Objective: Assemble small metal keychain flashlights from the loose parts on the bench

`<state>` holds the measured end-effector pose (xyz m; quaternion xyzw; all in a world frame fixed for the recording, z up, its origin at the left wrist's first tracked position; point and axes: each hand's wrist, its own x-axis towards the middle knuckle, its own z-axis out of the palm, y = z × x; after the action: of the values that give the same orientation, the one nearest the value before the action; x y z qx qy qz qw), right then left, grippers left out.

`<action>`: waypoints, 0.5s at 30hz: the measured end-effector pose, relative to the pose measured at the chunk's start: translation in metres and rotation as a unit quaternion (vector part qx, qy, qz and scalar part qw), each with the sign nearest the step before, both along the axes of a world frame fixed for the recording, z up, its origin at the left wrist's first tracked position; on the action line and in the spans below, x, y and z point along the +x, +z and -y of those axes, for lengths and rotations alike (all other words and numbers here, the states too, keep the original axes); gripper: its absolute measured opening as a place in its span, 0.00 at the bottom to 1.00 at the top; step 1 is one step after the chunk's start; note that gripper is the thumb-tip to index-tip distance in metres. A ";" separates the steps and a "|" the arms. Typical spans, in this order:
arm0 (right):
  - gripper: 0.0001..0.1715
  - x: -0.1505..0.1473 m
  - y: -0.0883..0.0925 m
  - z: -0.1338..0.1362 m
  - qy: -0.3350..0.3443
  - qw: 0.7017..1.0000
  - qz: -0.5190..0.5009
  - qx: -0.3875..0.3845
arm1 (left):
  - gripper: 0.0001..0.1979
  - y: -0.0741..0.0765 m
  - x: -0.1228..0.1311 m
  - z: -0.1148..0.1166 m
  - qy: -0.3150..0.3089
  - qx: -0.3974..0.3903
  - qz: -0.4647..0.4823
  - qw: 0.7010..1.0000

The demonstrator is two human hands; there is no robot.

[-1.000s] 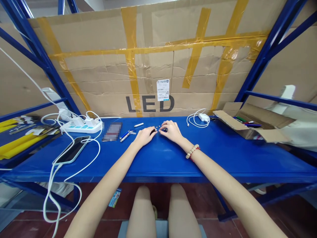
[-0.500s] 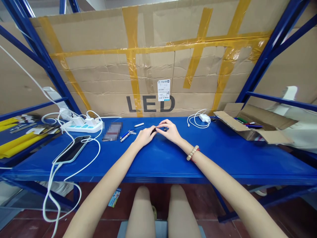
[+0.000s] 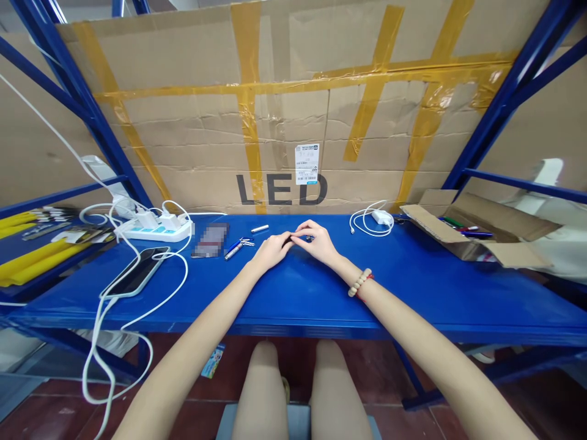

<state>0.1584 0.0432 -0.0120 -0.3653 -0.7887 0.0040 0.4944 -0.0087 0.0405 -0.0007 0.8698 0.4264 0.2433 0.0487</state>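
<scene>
My left hand [image 3: 272, 252] and my right hand [image 3: 317, 242] meet fingertip to fingertip just above the blue table [image 3: 293, 293]. Both are closed in a pinch around something small and dark, mostly hidden by the fingers. A tiny dark piece shows behind my right fingers, too small to name. To the left of my hands lie a short silver tube [image 3: 260, 228] and a silver cylinder with a blue item and what look like keys [image 3: 235, 249]. Beaded bracelets circle my right wrist.
At the left, a white power strip [image 3: 156, 231] with plugs and cables sits by a white-edged phone [image 3: 136, 272]. A blurred dark rectangle [image 3: 210, 241] lies nearby. A white charger [image 3: 381, 217] and an open carton [image 3: 440, 227] with pens stand right. Taped cardboard [image 3: 192, 146] rises behind.
The view has shifted slightly. Both hands stay pinched together at nearly the same spot, with only small finger movement.
</scene>
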 end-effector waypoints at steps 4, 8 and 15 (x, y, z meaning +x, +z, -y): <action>0.06 -0.001 0.001 0.003 -0.024 1.000 0.004 -0.007 | 0.11 0.000 0.000 0.000 -0.001 -0.006 0.002 1.000; 0.07 0.000 0.003 0.004 -0.042 0.999 0.014 -0.017 | 0.11 0.001 0.000 0.000 0.004 -0.010 0.001 1.000; 0.08 0.000 0.005 0.007 -0.061 0.996 0.050 -0.036 | 0.11 0.002 0.002 0.003 0.037 -0.012 -0.017 0.999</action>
<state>0.1581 0.0367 -0.0068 -0.4300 -0.7881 -0.0160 0.4401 -0.0072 0.0375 0.0018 0.8570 0.4616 0.2252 0.0425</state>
